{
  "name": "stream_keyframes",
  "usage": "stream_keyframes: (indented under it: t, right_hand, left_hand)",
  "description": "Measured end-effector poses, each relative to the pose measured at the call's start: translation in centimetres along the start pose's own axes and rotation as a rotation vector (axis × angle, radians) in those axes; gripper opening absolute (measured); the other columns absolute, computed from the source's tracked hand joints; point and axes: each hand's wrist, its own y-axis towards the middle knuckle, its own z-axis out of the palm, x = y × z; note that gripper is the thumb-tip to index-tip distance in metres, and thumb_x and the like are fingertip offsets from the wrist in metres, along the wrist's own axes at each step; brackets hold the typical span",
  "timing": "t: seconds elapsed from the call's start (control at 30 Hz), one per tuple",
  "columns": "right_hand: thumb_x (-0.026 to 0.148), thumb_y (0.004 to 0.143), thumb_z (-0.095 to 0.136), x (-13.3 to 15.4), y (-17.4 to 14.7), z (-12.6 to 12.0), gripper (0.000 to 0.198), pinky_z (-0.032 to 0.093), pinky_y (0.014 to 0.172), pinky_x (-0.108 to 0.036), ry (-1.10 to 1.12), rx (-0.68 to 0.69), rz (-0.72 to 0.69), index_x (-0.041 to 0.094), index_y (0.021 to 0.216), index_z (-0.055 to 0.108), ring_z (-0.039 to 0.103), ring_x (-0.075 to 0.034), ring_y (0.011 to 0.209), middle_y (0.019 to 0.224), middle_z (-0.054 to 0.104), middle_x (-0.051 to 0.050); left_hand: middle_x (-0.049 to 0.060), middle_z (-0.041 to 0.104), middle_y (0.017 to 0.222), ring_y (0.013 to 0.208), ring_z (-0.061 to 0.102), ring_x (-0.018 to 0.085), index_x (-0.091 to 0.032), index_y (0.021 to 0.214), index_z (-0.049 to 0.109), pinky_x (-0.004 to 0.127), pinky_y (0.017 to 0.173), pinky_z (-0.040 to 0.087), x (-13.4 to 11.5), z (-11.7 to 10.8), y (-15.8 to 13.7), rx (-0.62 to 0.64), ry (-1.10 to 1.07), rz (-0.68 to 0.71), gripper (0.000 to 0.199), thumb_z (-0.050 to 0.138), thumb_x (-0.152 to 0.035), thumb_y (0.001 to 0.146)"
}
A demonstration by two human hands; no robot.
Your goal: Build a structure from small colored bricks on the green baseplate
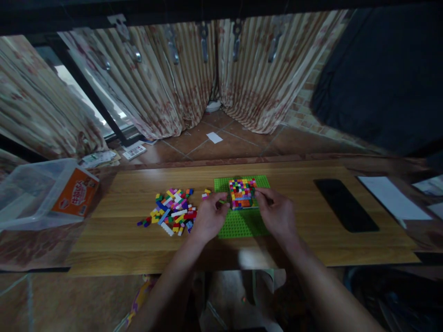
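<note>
A block of many small coloured toy bricks [242, 191] stands on a green studded baseplate [238, 226] at the middle of the table. My left hand [210, 216] is at the left side of this block, with thumb and forefinger bent together. Green shows between those fingertips; I cannot tell if it is a brick or the plate. At the block's right edge my right hand [278, 212] pinches, its fingertips against or very close to the bricks. What it holds is hidden. Left of my left hand lies a heap of loose bricks [175, 210], with a few bricks [206, 193] apart from it.
A wooden table [114, 240] carries everything. A black phone-like slab [346, 205] lies to the right, with white paper [394, 197] beyond it. A clear plastic tub [38, 193] with an orange label is at the left. Curtains [187, 83] hang behind.
</note>
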Motion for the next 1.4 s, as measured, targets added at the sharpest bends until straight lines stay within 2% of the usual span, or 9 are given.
stream_keyframes:
  t: [0.2, 0.37, 0.47, 0.6, 0.8, 1.0, 1.1, 1.23, 1.4]
  right_hand:
    - [0.041, 0.082, 0.06, -0.3, 0.7, -0.8, 0.029, 0.052, 0.066, -0.033, 0.128, -0.091, 0.152, 0.016, 0.087, 0.074, 0.068, -0.021, 0.069, 0.08, 0.075, -0.008]
    - [0.041, 0.08, 0.061, -0.4, 1.0, -1.1, 0.028, 0.051, 0.062, -0.032, 0.145, -0.101, 0.174, 0.017, 0.086, 0.073, 0.066, -0.02, 0.065, 0.076, 0.073, -0.007]
    - [0.041, 0.08, 0.061, -0.2, 0.9, -1.0, 0.027, 0.052, 0.062, -0.032, 0.14, -0.09, 0.176, 0.018, 0.086, 0.074, 0.067, -0.021, 0.066, 0.076, 0.073, -0.007]
    - [0.041, 0.08, 0.061, 0.0, 0.8, -0.8, 0.026, 0.053, 0.063, -0.032, 0.104, -0.074, 0.169, 0.019, 0.085, 0.074, 0.068, -0.022, 0.066, 0.076, 0.074, -0.006]
    - [0.043, 0.079, 0.062, -0.2, 0.6, -0.6, 0.028, 0.054, 0.066, -0.032, 0.111, -0.058, 0.162, 0.018, 0.087, 0.074, 0.069, -0.022, 0.069, 0.079, 0.075, -0.007]
    - [0.044, 0.081, 0.061, 0.1, 0.5, -0.6, 0.03, 0.055, 0.068, -0.033, 0.109, -0.041, 0.142, 0.018, 0.088, 0.074, 0.069, -0.022, 0.071, 0.081, 0.075, -0.007]
    - [0.045, 0.082, 0.06, 0.2, 0.4, -0.8, 0.032, 0.055, 0.069, -0.034, 0.108, -0.038, 0.132, 0.018, 0.088, 0.074, 0.07, -0.022, 0.072, 0.081, 0.075, -0.007]
    - [0.046, 0.082, 0.06, -0.1, 0.3, -0.8, 0.032, 0.055, 0.068, -0.034, 0.098, -0.037, 0.11, 0.018, 0.089, 0.074, 0.07, -0.023, 0.072, 0.082, 0.075, -0.007]
    - [0.047, 0.083, 0.06, -0.3, 0.3, -0.9, 0.033, 0.056, 0.069, -0.036, 0.036, -0.02, 0.115, 0.019, 0.091, 0.075, 0.071, -0.024, 0.074, 0.083, 0.076, -0.007]
  left_hand:
    - [0.006, 0.074, 0.095, 0.085, 0.067, 0.018, -0.016, 0.097, 0.07, 0.029, 0.08, 0.052, 1.9, -3.8, 0.9, -0.165, 0.102, -0.009, 0.023, 0.052, -0.016, 0.083]
    - [0.006, 0.074, 0.096, 0.088, 0.068, 0.019, -0.016, 0.094, 0.071, 0.031, 0.084, 0.052, 2.9, -6.0, 1.0, -0.245, 0.275, -0.024, 0.025, 0.049, -0.014, 0.083]
    - [0.007, 0.074, 0.099, 0.09, 0.068, 0.019, -0.016, 0.096, 0.071, 0.03, 0.085, 0.052, 3.1, -6.0, 0.9, -0.235, 0.32, -0.022, 0.026, 0.049, -0.012, 0.082]
    - [0.006, 0.073, 0.094, 0.087, 0.067, 0.018, -0.017, 0.091, 0.071, 0.028, 0.082, 0.051, 2.7, -5.2, 0.9, -0.158, 0.403, 0.002, 0.023, 0.05, -0.012, 0.083]
    - [0.008, 0.071, 0.092, 0.086, 0.065, 0.02, -0.018, 0.09, 0.07, 0.03, 0.084, 0.05, 2.0, -4.6, 1.1, -0.121, 0.554, 0.023, 0.024, 0.05, -0.008, 0.081]
    - [0.007, 0.071, 0.095, 0.086, 0.066, 0.018, -0.018, 0.095, 0.071, 0.028, 0.081, 0.051, 2.4, -5.2, 1.1, -0.101, 0.467, 0.054, 0.027, 0.049, -0.009, 0.082]
    - [0.007, 0.073, 0.099, 0.091, 0.066, 0.019, -0.018, 0.095, 0.072, 0.028, 0.085, 0.05, 3.0, -6.7, 1.2, -0.164, 0.445, -0.009, 0.031, 0.047, -0.007, 0.081]
    - [0.009, 0.074, 0.1, 0.091, 0.067, 0.02, -0.015, 0.097, 0.072, 0.03, 0.085, 0.05, 3.7, -9.5, 1.3, -0.372, 0.379, -0.179, 0.032, 0.047, -0.007, 0.08]
    - [0.009, 0.073, 0.095, 0.082, 0.067, 0.019, -0.014, 0.099, 0.072, 0.029, 0.079, 0.05, 4.1, -11.1, 0.8, -0.386, 0.377, -0.241, 0.03, 0.051, -0.008, 0.078]
